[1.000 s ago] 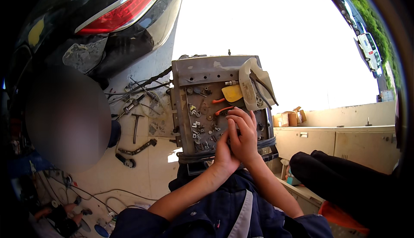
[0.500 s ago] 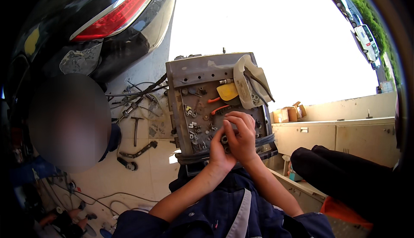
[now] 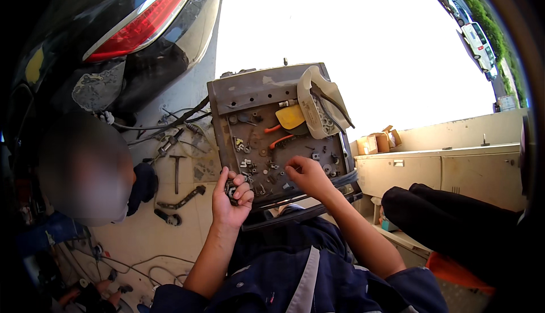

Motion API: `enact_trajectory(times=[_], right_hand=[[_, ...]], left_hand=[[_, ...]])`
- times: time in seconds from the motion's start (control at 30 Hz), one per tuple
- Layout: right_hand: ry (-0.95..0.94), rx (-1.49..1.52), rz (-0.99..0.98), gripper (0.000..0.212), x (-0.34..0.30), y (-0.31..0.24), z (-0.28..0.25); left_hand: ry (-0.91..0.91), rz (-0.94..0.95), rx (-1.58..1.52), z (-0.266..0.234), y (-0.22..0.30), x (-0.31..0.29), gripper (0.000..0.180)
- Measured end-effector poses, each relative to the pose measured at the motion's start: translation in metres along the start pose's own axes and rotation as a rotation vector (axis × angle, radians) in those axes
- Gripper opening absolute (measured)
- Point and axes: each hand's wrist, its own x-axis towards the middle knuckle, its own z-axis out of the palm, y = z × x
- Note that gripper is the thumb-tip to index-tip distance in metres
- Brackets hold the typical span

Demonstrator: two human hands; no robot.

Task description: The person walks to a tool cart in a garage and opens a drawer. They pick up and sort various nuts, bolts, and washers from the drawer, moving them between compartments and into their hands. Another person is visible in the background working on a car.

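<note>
My left hand (image 3: 231, 206) is at the near left corner of the metal tray (image 3: 218, 119), palm up. Its fingers curl around several small dark metal parts (image 3: 231, 190), perhaps nuts; their exact kind is hard to make out. Over the near right part of the tray, my right hand (image 3: 309, 178) has its fingers bent and drawn together at the tips. Whether anything sits between them cannot be seen. Loose nuts, bolts and clips (image 3: 246, 164) lie on the tray floor around both hands.
A cut-open pale plastic jug (image 3: 309, 94) with small hardware stands at the tray's far right, beside a yellow piece (image 3: 290, 117) and orange-handled tools (image 3: 280, 141). Left are a co-worker, a dark car (image 3: 142, 20), and hoses and tools on the floor. Cabinets (image 3: 397, 179) stand right.
My hands, which were together over the tray, have parted. The left went left with the small metal parts; the right stayed over the tray. The view has shifted slightly.
</note>
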Motion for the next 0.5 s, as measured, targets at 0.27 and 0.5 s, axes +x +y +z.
enact_trajectory(times=[0.27, 0.5], right_hand=[[-0.081, -0.149, -0.235, 0.014, 0.000, 0.007, 0.039], [0.079, -0.237, -0.564, 0.042, 0.015, -0.019, 0.085]], left_hand=[[0.104, 0.150, 0.151, -0.032, 0.042, -0.029, 0.029], [0.110, 0.104, 0.106, -0.045, 0.031, -0.026, 0.032]])
